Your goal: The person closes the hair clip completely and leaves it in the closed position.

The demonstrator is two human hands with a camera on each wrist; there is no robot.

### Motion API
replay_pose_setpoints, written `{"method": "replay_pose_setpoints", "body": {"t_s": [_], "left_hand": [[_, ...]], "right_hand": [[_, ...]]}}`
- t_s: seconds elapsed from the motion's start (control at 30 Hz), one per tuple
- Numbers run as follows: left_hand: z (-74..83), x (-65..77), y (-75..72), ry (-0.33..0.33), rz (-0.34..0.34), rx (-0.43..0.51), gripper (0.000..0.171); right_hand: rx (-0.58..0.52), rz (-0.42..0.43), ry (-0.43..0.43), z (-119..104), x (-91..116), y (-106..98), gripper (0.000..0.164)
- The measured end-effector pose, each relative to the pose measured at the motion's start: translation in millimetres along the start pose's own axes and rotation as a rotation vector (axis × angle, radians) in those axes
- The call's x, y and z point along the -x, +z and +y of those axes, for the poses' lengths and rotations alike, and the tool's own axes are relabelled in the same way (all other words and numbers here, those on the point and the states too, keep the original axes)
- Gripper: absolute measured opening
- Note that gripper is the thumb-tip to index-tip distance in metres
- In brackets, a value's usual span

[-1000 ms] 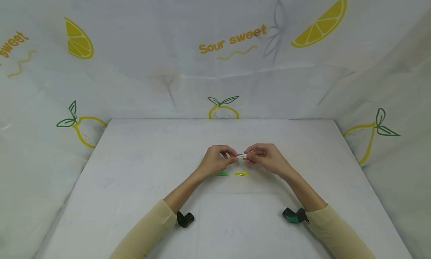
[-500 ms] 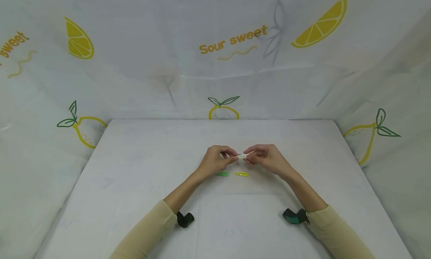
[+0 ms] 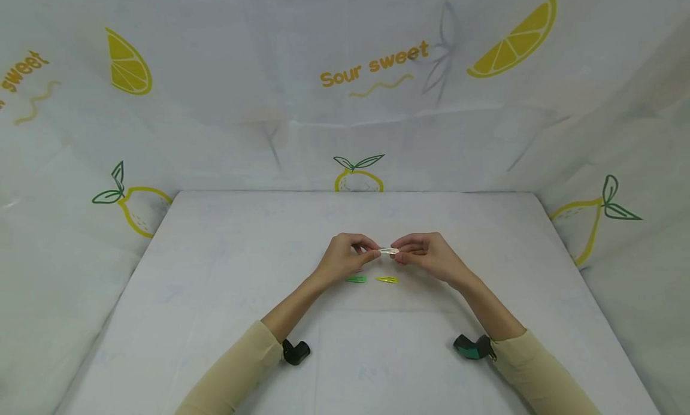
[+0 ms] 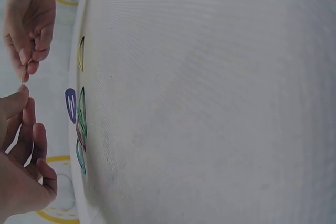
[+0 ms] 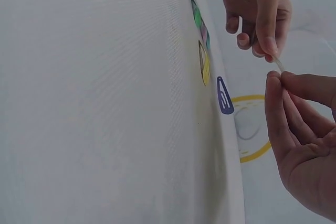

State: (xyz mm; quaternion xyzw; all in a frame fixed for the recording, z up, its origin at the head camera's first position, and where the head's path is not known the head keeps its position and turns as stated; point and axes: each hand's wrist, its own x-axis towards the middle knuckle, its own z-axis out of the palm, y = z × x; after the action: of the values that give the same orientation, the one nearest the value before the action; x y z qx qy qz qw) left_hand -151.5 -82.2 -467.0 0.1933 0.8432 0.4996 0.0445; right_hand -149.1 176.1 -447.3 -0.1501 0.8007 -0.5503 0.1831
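A white snap hair clip [image 3: 389, 251] is held level between both hands above the table, its two layers lying flat together. My left hand [image 3: 351, 253] pinches its left end between thumb and fingertips. My right hand [image 3: 426, 254] has thumb and fingertips at the right end. Seen edge-on in the right wrist view, the clip [image 5: 279, 65] is a thin pale strip joining both hands' fingertips. Below the hands lie a green hair clip [image 3: 356, 279] and a yellow hair clip [image 3: 387, 279]. A purple hair clip [image 5: 224, 95] lies beyond them, mostly hidden in the head view.
A teal hair clip [image 4: 80, 157] and a pinkish clip [image 4: 80, 134] lie near the green one, largely behind my left hand in the head view. Dark wrist devices [image 3: 296, 352] protrude at both sleeves. Lemon-printed cloth [image 3: 358, 179] hangs behind the white table [image 3: 345, 355].
A strip of the white hair clip stuck up over my right fingers earlier; now it lies flat against the rest. My right fingertips have shifted slightly at its end. The left hand stays put.
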Motion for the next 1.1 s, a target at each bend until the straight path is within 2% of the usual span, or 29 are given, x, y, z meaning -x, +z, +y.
{"method": "replay_pose_setpoints", "body": {"t_s": [0.4, 0.63, 1.1], "left_hand": [[-2.8, -0.1, 1.0, -0.038, -0.036, -0.06, 0.01], [-4.2, -0.8, 1.5, -0.042, -0.047, -0.076, 0.007], [-8.8, 0.6, 3.7, -0.041, -0.094, -0.054, 0.005]], "right_hand": [[0.127, -0.003, -0.017, 4, -2, 1, 0.022], [0.141, -0.016, -0.003, 5, -2, 1, 0.02], [0.176, -0.053, -0.029, 10, -4, 0, 0.021]]}}
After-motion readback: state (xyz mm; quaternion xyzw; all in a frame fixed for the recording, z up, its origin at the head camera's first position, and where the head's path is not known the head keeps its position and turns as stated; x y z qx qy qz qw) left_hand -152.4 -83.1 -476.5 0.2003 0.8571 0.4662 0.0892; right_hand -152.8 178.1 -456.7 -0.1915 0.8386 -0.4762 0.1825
